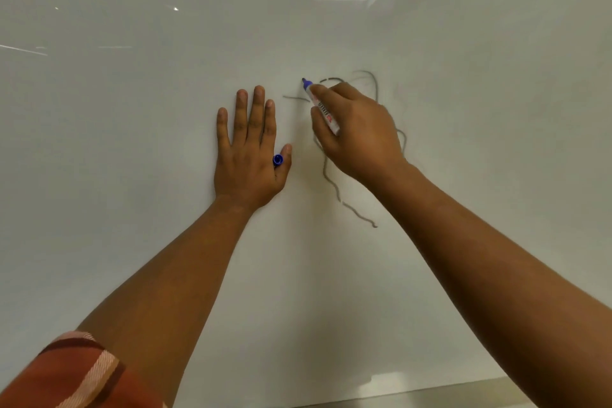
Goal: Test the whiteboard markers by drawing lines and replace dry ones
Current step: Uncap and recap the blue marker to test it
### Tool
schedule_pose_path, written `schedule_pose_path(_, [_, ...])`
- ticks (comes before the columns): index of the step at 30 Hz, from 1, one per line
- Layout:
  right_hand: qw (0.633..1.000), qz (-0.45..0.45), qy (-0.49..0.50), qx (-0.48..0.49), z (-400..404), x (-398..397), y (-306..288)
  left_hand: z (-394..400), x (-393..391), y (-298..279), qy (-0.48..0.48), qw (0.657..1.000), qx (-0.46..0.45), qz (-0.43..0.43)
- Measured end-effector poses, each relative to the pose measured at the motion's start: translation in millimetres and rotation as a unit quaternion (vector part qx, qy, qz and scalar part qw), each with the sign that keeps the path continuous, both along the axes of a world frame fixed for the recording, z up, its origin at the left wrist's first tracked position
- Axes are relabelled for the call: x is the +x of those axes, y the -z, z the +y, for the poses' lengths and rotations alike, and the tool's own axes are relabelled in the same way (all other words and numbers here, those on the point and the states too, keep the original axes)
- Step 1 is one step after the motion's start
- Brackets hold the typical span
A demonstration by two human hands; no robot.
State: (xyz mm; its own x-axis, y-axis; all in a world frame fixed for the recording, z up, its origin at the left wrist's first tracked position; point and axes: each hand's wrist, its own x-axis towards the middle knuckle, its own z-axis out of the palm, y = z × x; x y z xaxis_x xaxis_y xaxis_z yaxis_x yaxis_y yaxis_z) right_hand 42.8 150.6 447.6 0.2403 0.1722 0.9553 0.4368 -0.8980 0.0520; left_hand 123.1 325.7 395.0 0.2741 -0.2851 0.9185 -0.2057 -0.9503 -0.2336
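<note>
Marker test under way: a person draws on a whiteboard (132, 142) with a blue-tipped marker (323, 106).

Head view: the right hand (356, 129) pinches the marker between thumb and fingers curled round its barrel, the tip at or just off the board near the upper left end of a tangle of thin grey lines (334, 182). The strokes look faint and broken in places, which suggests a drying marker; a fair test would call for one slow, steady stroke with even pressure and the tip flat to the surface before judging it. The left hand (248, 156) lies flat on the board just beside the lines, fingers straight and slightly spread, with the blue cap (278, 160) tucked between thumb and forefinger, ready for recapping.
</note>
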Motion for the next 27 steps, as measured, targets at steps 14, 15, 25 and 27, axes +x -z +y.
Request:
schedule_pose_path(14, [0.981,0.043,-0.016,0.189,-36,-18,85,-1,-1,0,-0.008,1.0,0.003,0.003])
schedule_pose_path(15, [0.983,0.055,-0.01,0.173,-35,-20,95,-1,-1,0,-0.007,1.0,0.003,0.003])
schedule_pose_path(25, [0.965,0.155,0.038,0.207,-49,-43,176,0,-1,1,0.002,1.0,0.005,0.004])
schedule_pose_path(27, [0.96,0.165,0.056,0.217,-53,-48,189,1,-2,1,0.002,1.0,0.002,0.006])
